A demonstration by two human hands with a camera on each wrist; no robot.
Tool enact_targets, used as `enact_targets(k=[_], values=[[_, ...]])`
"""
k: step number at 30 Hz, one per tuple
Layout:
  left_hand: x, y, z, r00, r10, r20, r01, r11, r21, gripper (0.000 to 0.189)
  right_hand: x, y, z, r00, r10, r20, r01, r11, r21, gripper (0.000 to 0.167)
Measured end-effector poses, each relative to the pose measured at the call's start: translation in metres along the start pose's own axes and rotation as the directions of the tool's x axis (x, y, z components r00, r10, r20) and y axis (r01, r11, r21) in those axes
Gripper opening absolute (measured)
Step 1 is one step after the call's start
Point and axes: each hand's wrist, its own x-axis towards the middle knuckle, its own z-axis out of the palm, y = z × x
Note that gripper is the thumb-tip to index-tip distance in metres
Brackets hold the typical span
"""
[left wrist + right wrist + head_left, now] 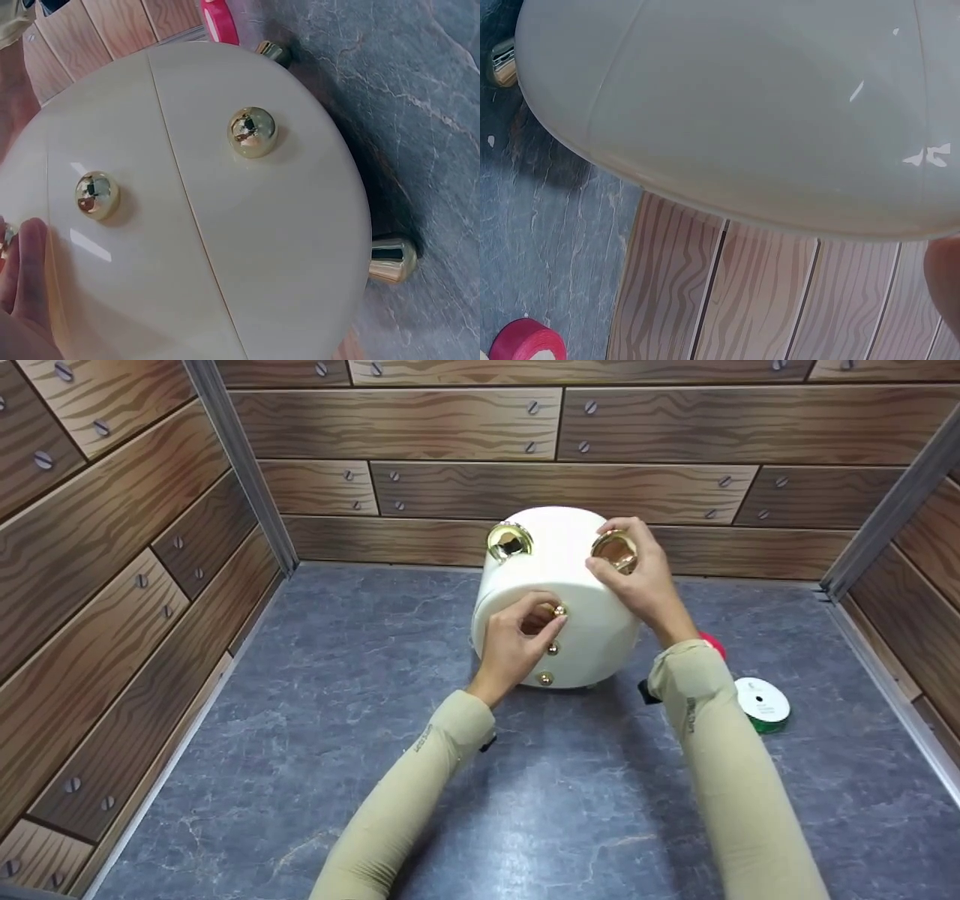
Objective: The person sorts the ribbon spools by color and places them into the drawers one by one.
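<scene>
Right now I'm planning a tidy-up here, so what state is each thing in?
Cabinet: upright on gold feet
Top knob: pinched by left hand
Top drawer: shut or ajar, unclear
Middle drawer: shut
Bottom drawer: shut
Right gold piece: gripped by right hand
Left gold piece: untouched
Green spool: flat, white face up
Red spool: partly hidden
</scene>
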Motion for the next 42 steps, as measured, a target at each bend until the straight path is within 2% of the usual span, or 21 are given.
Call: enact_targets(k=[16, 22, 29, 42], values=[[-0.001, -0.001, 0.002, 0.999, 0.031, -0.014, -0.031, 0.999, 0.045, 0.016, 0.0, -0.001, 0.0, 1.0, 0.012, 0.003, -0.012, 1.0, -0.011, 0.039], [-0.003, -0.001, 0.004, 0.997, 0.073, -0.021, -0.072, 0.996, 0.057, 0.015, 0.0, -0.003, 0.0, 1.0, 0.026, 0.015, -0.026, 1.0, -0.015, 0.039], [-0.006, 0.0, 0.005, 0.993, 0.114, -0.015, -0.112, 0.989, 0.094, 0.016, 0.0, -0.005, -0.001, 1.0, 0.016, 0.021, -0.015, 0.998, -0.067, 0.039], [-0.012, 0.002, 0.001, 0.992, 0.127, -0.009, -0.126, 0.989, 0.075, 0.015, 0.0, -0.006, -0.004, 0.997, 0.057, 0.061, -0.049, 0.991, -0.125, 0.039]])
